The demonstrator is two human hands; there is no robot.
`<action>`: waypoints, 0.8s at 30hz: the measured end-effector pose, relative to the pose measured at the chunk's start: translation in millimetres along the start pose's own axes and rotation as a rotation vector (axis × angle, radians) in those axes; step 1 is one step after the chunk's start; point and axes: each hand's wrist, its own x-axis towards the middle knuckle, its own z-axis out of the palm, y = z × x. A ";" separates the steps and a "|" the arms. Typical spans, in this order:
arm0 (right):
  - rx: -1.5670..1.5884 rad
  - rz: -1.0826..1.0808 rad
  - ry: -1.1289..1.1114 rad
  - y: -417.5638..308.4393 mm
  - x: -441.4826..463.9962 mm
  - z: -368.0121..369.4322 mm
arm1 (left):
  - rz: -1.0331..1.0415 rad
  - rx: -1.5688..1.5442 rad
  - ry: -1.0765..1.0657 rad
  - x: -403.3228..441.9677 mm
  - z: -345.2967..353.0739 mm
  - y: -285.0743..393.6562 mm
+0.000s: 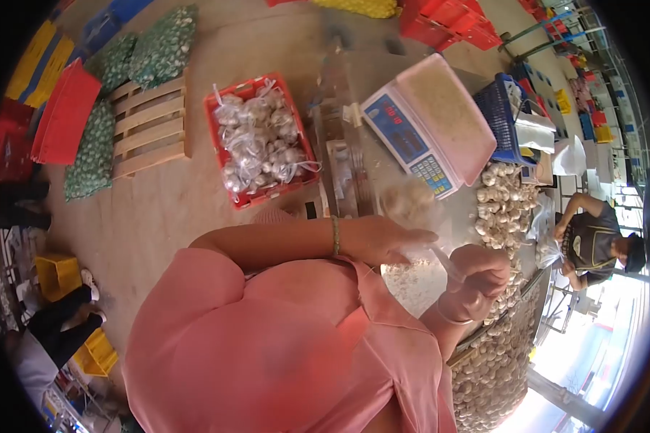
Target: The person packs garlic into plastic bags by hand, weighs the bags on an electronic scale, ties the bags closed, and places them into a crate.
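Note:
My left hand (pixel 383 240), with a beaded bracelet on its wrist, is closed around the neck of a thin clear plastic bag, fingertips pressed together. Blurred whitish garlic (pixel 410 204) shows beside it, near the scale. My right hand (pixel 478 280), wearing a pale bangle, is curled with a strip of the clear plastic (pixel 446 263) running from it towards my left hand. A digital scale (pixel 440 119) with a wide flat pan and lit red digits stands close by. Loose garlic bulbs (pixel 500 209) lie beyond my hands.
A red crate (pixel 213 130) holds bagged garlic. A blue basket (pixel 495 119) stands beside the scale. A co-worker (pixel 596 234) handles a clear bag at the right. Wooden pallet (pixel 152 130), green net sacks (pixel 162 47) and yellow crates (pixel 96 352) are on the floor.

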 end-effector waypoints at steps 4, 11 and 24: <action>0.085 0.043 -0.098 23.9 28.3 33.4 | -0.132 0.040 0.262 -19.7 -51.7 -7.7; -0.793 0.243 -0.514 140.5 36.9 47.2 | -0.446 0.444 0.576 -123.6 -138.1 -141.2; -1.077 0.816 0.653 82.8 -189.9 -91.8 | -0.530 -0.085 -0.153 15.4 -36.9 -112.0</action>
